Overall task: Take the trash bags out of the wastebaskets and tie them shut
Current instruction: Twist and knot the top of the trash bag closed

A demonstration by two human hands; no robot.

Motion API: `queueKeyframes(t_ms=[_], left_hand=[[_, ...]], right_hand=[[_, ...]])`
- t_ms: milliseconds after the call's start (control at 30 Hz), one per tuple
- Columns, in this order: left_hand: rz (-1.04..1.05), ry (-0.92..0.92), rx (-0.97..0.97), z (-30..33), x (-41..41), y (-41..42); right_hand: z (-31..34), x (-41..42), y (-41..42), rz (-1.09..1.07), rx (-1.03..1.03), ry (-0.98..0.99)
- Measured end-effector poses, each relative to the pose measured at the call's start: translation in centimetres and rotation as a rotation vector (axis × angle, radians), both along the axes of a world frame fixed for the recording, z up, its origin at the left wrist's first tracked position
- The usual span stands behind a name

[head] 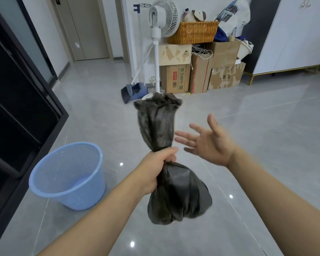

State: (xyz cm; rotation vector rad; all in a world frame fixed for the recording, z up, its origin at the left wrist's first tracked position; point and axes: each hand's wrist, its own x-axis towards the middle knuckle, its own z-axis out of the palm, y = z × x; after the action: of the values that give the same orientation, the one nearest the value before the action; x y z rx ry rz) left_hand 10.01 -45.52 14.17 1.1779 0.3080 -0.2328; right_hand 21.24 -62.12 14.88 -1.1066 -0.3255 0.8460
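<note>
A black trash bag (179,193) hangs in the air in front of me. My left hand (156,168) is clenched around its gathered neck. The bag's loose top stands up above my fist, and the full bottom bulges below it. My right hand (209,142) hovers just right of the neck with its fingers spread, holding nothing and not touching the bag. A light blue plastic wastebasket (67,174) stands on the floor at the lower left with no bag inside.
A dark cabinet (17,108) runs along the left. At the back stand a white fan (160,34), a broom with dustpan (132,89), stacked cardboard boxes (199,69) with a wicker basket (194,32), and a white wardrobe (294,34). Grey tiled floor (266,126) spreads around me.
</note>
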Motion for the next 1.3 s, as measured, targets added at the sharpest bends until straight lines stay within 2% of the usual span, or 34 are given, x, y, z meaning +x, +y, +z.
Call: queueKeyframes(t_ms=[33,100,200,300,533,700,767,867,933,1033,1133,1233,1300], left_hand=[[0.082,-0.004,0.01,0.0,0.2,0.3],[0.168,-0.039,0.108,0.1,0.5,1.0],[0.2,-0.165,0.422,0.1,0.5,1.6],[0.199,-0.237,0.585,0.5,0.1,2.1],[0.019,-0.309,0.81,1.3,0.5,2.9],[0.247,-0.09,0.94,1.9,0.8,3.5],[0.339,-0.099,1.009,1.9,0.9,4.2],[0.376,-0.112,0.834,2.7,0.9,5.2],[0.363,-0.048,0.678,3.4,0.8,5.7],[0.198,0.09,0.469,4.0,0.4,5.9],[0.088,0.144,0.234,4.0,0.1,6.1],[0.039,0.138,0.127,4.2,0.1,6.1],[0.039,0.107,0.172,4.2,0.1,6.0]], right_hand=[[-1.3,-0.3,0.0,0.026,-0.001,0.01],[-3.6,-1.3,0.8,0.1,-0.131,-0.053],[-4.4,-2.4,2.3,0.258,-0.357,-0.171],[-3.6,-3.3,3.6,0.372,-0.395,-0.279],[-3.0,-4.7,5.8,0.297,-0.334,-0.381],[-3.5,-4.5,5.8,0.187,-0.292,-0.29],[-3.8,-4.0,5.6,0.135,-0.34,-0.332],[-3.9,-3.5,5.1,0.086,-0.437,-0.445],[-4.0,-3.3,4.9,0.08,-0.497,-0.557],[-4.0,-3.5,4.9,0.15,-0.562,-0.592],[-3.4,-4.0,4.9,0.288,-0.672,-0.474],[-2.8,-4.5,4.4,0.264,-0.536,-0.178],[-3.2,-4.3,4.1,0.253,-0.425,-0.126]])
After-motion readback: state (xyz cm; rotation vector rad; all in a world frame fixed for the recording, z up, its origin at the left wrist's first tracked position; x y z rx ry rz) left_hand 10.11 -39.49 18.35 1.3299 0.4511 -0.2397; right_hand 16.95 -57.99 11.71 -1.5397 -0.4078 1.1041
